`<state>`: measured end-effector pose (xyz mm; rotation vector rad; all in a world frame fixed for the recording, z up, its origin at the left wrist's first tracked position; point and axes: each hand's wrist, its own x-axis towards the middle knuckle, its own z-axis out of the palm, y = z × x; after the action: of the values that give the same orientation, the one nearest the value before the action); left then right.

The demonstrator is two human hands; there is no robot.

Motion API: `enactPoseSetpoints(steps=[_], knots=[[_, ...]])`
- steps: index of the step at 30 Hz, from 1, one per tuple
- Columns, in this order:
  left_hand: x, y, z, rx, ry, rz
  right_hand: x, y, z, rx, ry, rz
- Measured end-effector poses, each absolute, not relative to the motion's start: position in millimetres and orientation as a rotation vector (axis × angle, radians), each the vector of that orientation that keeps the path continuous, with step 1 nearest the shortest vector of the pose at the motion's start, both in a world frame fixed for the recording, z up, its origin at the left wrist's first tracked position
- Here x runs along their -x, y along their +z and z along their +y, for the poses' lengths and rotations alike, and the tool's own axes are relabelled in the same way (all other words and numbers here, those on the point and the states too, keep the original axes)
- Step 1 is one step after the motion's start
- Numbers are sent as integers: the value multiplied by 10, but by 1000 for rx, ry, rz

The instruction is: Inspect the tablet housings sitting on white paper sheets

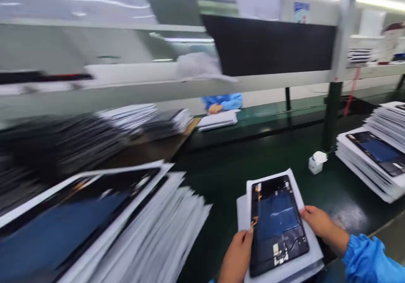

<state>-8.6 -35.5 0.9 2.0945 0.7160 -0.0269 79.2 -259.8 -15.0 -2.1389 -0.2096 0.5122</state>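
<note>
Two bare hands show in the head view, the left hand [237,257] and right hand [321,226] apart at lower centre, gripping opposite edges of a dark display panel [276,226] on white sheets [243,215]. A stack of panels [368,160] sits at right, near a small white bottle [315,165], and another stack [95,228] fills the lower left. Upper centre, a co-worker's blue sleeve [223,101] rests across the green bench [253,120].

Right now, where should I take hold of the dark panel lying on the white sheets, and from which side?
Grip the dark tablet panel by its long edges, from both sides, where the left hand and right hand are. It lies flat on white sheets, leaving those edges free; avoid the pale components near its lower end.
</note>
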Motion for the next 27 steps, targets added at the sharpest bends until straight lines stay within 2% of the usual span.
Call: enactPoseSetpoints(steps=[10, 15, 22, 27], knots=[[174, 133, -522, -2110, 153, 722, -678, 80, -2564, 2209, 375, -113], [239, 239, -537, -1620, 63, 889, -462, 152, -2490, 2070, 398, 47], [261, 319, -550, -932, -212, 833, -308, 32, -2403, 1902, 460, 151], [254, 256, -525, -886, -236, 897, -336, 46, -2420, 1623, 647, 178]])
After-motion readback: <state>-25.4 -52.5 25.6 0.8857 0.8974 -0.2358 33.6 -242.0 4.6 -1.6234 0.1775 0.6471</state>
